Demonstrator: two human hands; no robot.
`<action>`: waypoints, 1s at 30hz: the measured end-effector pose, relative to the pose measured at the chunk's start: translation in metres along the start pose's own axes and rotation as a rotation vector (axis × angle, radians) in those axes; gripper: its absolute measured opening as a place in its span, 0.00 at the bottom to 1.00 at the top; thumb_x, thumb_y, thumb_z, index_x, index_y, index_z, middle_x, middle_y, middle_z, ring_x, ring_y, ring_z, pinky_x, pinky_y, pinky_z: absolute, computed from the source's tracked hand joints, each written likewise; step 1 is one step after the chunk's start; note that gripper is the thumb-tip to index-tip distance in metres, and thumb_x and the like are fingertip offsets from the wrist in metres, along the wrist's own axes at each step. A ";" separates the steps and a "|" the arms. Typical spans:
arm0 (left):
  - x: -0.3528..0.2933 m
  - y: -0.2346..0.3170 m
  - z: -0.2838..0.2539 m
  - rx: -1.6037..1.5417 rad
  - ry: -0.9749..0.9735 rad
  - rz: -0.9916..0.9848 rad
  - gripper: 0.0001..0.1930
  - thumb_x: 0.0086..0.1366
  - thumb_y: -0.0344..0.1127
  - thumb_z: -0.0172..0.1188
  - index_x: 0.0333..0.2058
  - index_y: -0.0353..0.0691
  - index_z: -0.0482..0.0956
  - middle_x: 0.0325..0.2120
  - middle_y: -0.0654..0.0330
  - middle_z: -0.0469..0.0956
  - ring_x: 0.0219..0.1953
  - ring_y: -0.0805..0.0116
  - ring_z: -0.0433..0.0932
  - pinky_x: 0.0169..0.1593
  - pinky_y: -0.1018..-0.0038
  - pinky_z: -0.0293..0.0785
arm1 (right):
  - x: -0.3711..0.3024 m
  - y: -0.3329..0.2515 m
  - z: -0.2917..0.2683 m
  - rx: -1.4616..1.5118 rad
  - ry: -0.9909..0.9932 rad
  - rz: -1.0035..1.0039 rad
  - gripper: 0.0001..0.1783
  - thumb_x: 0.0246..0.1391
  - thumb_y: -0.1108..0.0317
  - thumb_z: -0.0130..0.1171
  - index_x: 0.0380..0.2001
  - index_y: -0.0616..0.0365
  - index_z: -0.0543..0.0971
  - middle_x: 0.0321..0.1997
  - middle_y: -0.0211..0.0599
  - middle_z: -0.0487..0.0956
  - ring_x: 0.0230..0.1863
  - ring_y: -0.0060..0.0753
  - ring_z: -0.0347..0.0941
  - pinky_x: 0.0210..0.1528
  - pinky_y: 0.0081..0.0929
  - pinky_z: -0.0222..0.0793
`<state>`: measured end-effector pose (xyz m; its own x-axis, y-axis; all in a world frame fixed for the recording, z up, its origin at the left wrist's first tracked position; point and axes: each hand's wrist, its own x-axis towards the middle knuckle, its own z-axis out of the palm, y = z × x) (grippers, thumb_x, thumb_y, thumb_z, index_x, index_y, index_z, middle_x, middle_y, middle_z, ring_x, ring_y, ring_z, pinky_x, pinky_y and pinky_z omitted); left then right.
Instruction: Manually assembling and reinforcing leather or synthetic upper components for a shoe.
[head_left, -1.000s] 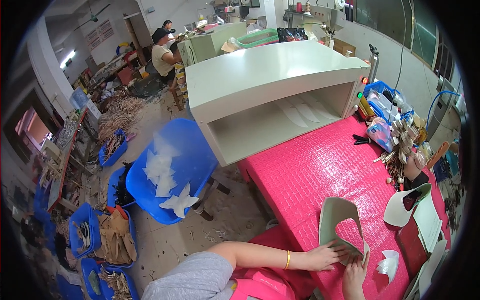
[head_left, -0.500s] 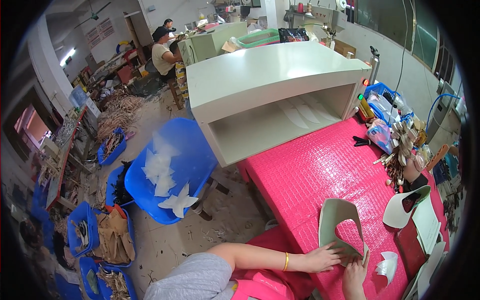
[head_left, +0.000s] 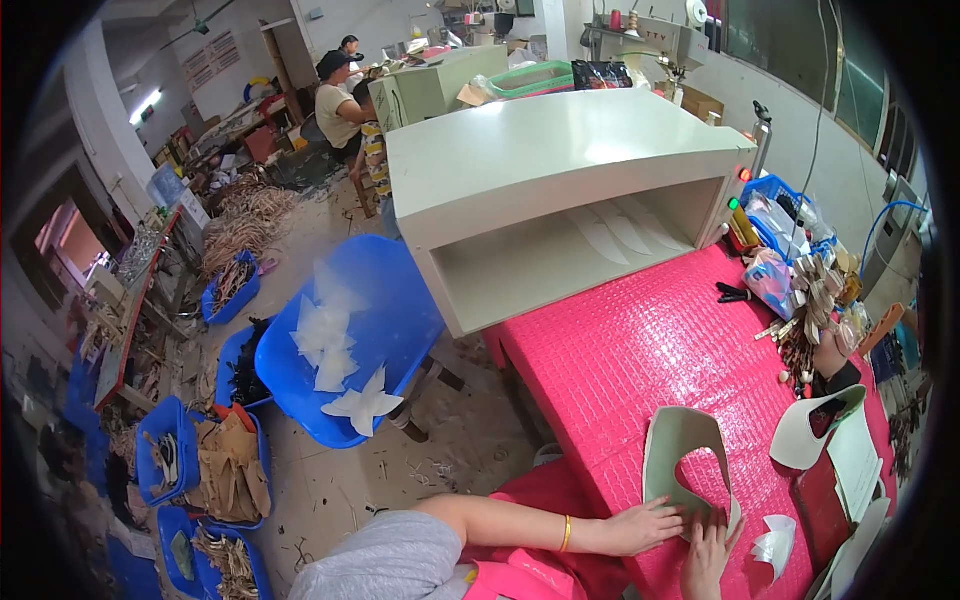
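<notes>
A curved grey-green sheet piece with a rounded cut-out [head_left: 664, 445], like a shoe upper, stands partly raised on the pink-covered table [head_left: 640, 360]. My left hand [head_left: 648, 526], with a yellow bangle at the wrist, has its fingers over the piece's near end. Beside it my right hand [head_left: 707, 558] grips the same end, fingers pointing away from me. The fingertips of both hands nearly meet there. Just right of my right hand lies a small white piece with pointed edges [head_left: 774, 546].
A pale box-shaped machine [head_left: 560, 145] with white curved pieces inside stands at the table's far end. Left of it, a blue tub [head_left: 420, 320] holds white star-like pieces. Another curved piece [head_left: 800, 440] and a dark red folder [head_left: 822, 508] lie to the right. Blue baskets [head_left: 168, 500] line the floor.
The whole view has shifted slightly. My right hand's fingers have moved a little at the near end of the curved piece; my left hand stays on it.
</notes>
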<state>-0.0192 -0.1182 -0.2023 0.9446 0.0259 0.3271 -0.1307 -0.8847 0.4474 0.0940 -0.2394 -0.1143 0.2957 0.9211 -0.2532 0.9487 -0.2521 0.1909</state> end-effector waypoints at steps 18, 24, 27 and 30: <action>-0.015 -0.005 0.004 0.026 0.081 -0.096 0.22 0.58 0.38 0.43 0.51 0.36 0.62 0.51 0.61 0.63 0.58 0.65 0.54 0.60 0.60 0.45 | 0.031 -0.026 -0.032 -0.079 0.008 0.036 0.28 0.46 0.69 0.40 0.55 0.56 0.60 0.54 0.36 0.65 0.57 0.31 0.57 0.62 0.52 0.31; -0.017 -0.009 0.003 0.019 0.053 -0.109 0.22 0.56 0.38 0.46 0.50 0.37 0.64 0.51 0.61 0.63 0.58 0.65 0.55 0.60 0.60 0.46 | 0.024 -0.030 -0.037 -0.032 -0.155 0.070 0.27 0.46 0.69 0.40 0.54 0.56 0.61 0.54 0.36 0.65 0.57 0.32 0.57 0.62 0.52 0.31; -0.015 -0.017 -0.015 0.064 0.082 0.042 0.20 0.53 0.36 0.48 0.46 0.41 0.67 0.50 0.62 0.64 0.56 0.69 0.57 0.58 0.57 0.49 | -0.010 -0.008 -0.018 -0.125 0.225 0.017 0.22 0.47 0.71 0.44 0.49 0.56 0.67 0.47 0.36 0.71 0.49 0.33 0.66 0.57 0.44 0.50; -0.030 -0.038 -0.067 0.146 0.036 -0.067 0.18 0.51 0.35 0.50 0.44 0.46 0.70 0.49 0.64 0.66 0.54 0.71 0.61 0.55 0.56 0.53 | -0.011 0.020 0.028 0.016 0.419 -0.071 0.18 0.34 0.73 0.48 0.35 0.66 0.70 0.32 0.44 0.72 0.39 0.41 0.67 0.59 0.45 0.47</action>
<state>-0.0622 -0.0542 -0.1735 0.9380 0.1013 0.3315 -0.0202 -0.9388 0.3438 0.1126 -0.2628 -0.1342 0.1613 0.9766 0.1423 0.9677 -0.1849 0.1716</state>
